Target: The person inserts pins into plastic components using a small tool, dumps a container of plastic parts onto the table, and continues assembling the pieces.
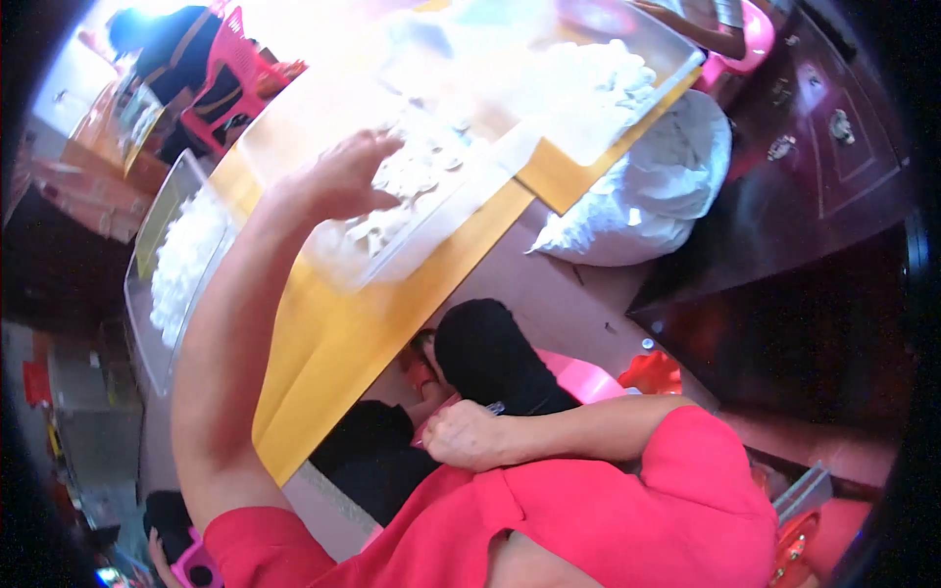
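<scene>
My left hand reaches over the near end of a clear plastic bin on the yellow table. Its fingers are spread apart, and I see nothing held in them. Small flat white pieces lie in the bin beside and beyond the fingertips; strong light washes out their detail. Down by my lap, next to my black-clad knees, my right hand is curled closed. A bit of something pink and a small clear piece show at its edge, but what the fingers hold is hidden.
Another clear bin with white pieces sits left of my left arm. More white pieces are heaped at the table's far right, near another person's arm. A stuffed white sack stands beside the yellow table. Dark red wooden furniture is on the right.
</scene>
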